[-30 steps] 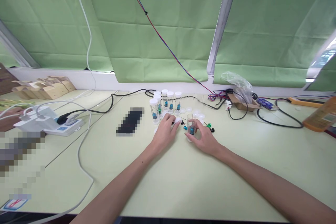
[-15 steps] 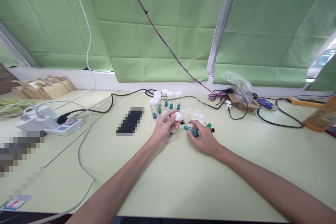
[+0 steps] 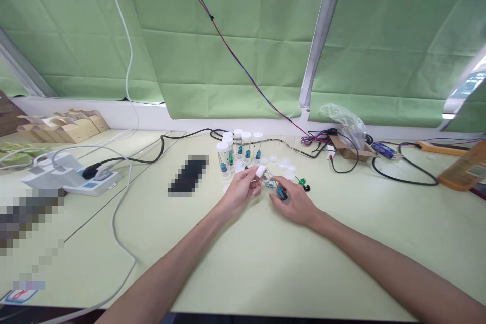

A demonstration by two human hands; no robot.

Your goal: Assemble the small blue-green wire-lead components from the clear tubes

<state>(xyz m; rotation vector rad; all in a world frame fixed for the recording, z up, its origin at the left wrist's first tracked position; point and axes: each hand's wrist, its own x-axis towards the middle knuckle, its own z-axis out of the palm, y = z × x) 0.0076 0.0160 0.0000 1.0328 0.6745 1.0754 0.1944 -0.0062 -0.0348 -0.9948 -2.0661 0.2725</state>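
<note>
A clear vial (image 3: 272,181) is being held tilted in the right hand (image 3: 294,205), and a white cap (image 3: 259,171) is being pinched at its mouth by the left hand (image 3: 239,193), above the middle of the pale green counter (image 3: 266,263). Capped vials (image 3: 239,149) are standing nearer the far edge, which is being backed by green blinds (image 3: 228,61).

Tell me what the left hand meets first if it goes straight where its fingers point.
Probably the tilted clear vial in the right hand: the left hand, pinching a white cap, points at its mouth. Depth is unclear.
</note>
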